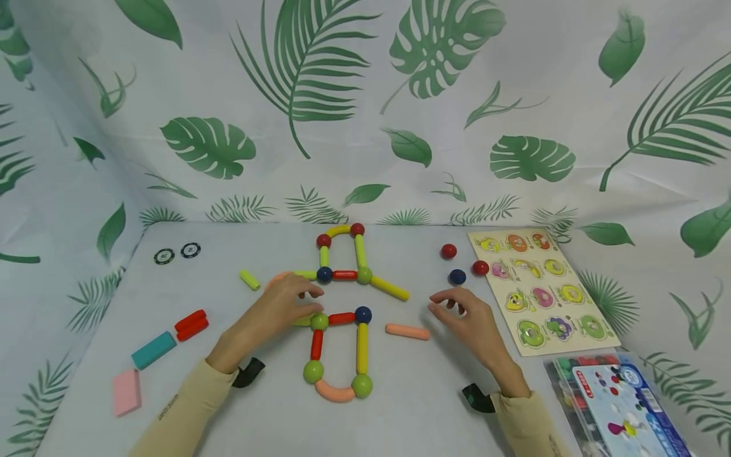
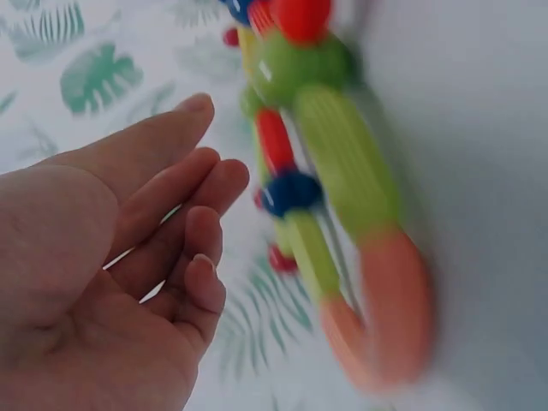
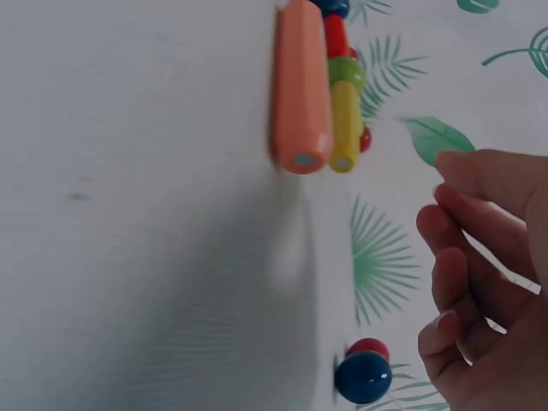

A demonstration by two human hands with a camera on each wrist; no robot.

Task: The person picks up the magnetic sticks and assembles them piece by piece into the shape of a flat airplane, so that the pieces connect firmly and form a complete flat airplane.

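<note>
A figure of magnetic rods and balls lies on the table. Its far loop carries a blue ball [image 1: 324, 274] and a yellow rod [image 1: 390, 288] angled rightward; the near loop closes with a salmon curved rod [image 1: 335, 391]. My left hand [image 1: 280, 303] hovers over the figure's left side, fingers loosely bent and holding nothing. It partly hides another salmon curved rod [image 2: 398, 317] joined to light-green rods [image 2: 347, 163]. To the right, a loose straight salmon rod [image 1: 407, 331] lies near my right hand [image 1: 471, 324]. That hand is raised, its fingers relaxed with nothing between them.
Two red balls [image 1: 448, 251] and a dark blue ball [image 1: 457, 277] sit beside a fruit puzzle board [image 1: 474, 244]. A clear parts box [image 1: 628, 400] stands front right. At left are a short green rod [image 1: 249, 280], red pieces [image 1: 191, 325], teal and pink blocks [image 1: 127, 392], and two round chips [image 1: 164, 256].
</note>
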